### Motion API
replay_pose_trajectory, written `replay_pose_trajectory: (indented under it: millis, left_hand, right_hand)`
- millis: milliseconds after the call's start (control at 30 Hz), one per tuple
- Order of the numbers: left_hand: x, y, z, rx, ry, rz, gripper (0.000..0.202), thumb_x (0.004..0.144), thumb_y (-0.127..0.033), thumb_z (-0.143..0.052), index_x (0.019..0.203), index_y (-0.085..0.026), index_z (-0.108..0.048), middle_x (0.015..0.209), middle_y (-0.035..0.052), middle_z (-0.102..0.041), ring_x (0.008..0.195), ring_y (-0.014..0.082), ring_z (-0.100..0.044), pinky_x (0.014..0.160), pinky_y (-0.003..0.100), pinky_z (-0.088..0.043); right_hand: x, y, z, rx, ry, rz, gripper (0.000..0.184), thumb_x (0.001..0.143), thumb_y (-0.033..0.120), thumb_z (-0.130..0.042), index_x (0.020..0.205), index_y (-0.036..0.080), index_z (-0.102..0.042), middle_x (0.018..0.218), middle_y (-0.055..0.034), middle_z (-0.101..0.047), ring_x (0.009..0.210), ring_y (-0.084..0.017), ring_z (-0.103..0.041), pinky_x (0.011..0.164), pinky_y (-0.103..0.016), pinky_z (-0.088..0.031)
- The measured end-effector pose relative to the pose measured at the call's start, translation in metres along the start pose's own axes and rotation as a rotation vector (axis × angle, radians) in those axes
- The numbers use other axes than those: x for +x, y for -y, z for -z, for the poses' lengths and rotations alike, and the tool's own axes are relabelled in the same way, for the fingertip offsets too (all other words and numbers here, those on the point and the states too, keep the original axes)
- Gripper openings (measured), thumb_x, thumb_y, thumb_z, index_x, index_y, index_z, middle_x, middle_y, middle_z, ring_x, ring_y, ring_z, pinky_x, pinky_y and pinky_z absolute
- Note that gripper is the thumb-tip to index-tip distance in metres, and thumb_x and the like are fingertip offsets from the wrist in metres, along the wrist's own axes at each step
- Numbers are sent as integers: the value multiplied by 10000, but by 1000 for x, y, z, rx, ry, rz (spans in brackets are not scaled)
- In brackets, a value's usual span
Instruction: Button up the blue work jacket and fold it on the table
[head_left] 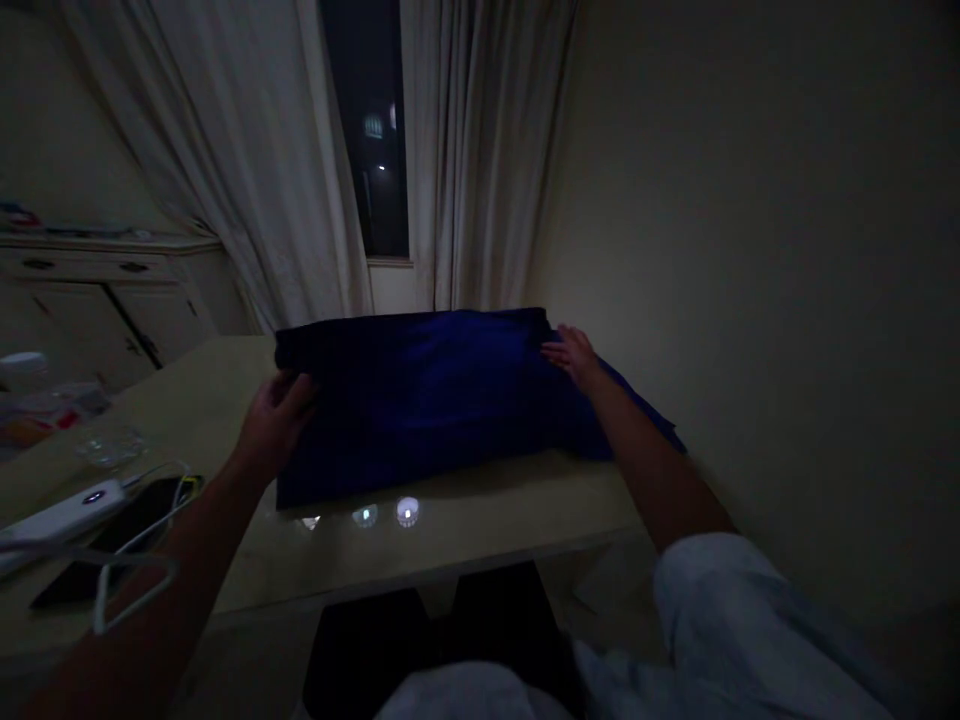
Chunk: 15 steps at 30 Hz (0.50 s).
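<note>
A dark blue cloth (442,390), folded into a long wide shape, lies across the table; whether it is a garment I cannot tell in the dim light. Its right end narrows and reaches towards the wall. My left hand (279,415) is at the cloth's left edge, with thumb and fingers curled closed on it just below the upper corner. On the upper right part of the cloth rests my right hand (574,355), its fingers stretched out and apart, holding nothing.
The pale glossy table (495,505) reflects several lights. At left lie a white power strip or charger (67,515), a dark flat device (112,545), white cables and a clear glass dish (111,445). A cabinet (105,290), curtains (480,150) and wall (750,250) stand beyond.
</note>
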<state>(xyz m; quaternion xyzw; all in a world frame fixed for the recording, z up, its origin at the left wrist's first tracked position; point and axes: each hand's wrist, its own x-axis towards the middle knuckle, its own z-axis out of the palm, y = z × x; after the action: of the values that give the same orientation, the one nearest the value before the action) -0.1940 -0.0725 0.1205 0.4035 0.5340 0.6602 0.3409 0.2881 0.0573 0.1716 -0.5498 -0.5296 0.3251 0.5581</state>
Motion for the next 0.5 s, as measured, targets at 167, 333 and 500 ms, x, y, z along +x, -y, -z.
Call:
replay_pose_trajectory:
  millis: [167,333,500]
  left_hand:
    - [2,77,56,704,-43,59,920,695,-532,-752,1445,-70,-485,1512,312,-520,1414,473,-496,1151,615,-426]
    - [-17,85,55,638,36,335,890,740,-557,-730,1416,-21,-514,1265,294,-704,1096,396,-725,895,478,-597]
    - [-51,53,56,388,129,453,535,616,-369,-843,1051,-86,-711,915,171,-799,840,312,-770,718,368,-625]
  right_hand:
    - [-62,-78,-11,-670,350,501,717,885,549,-721,1494,229,-519,1397,-164,-661,1292,-331,-625,1134,-527,-454]
    - [-124,-101,-19,-1161,663,575,583,906,141,-633,1485,182,-571,1419,-175,-651,1285,-331,-618,1091,-477,-477]
    - [-160,-71,4,-1121,750,362,533,851,-1,-522,1318,173,-710,1311,-146,-721,1232,-298,-657,1094,-430,-475]
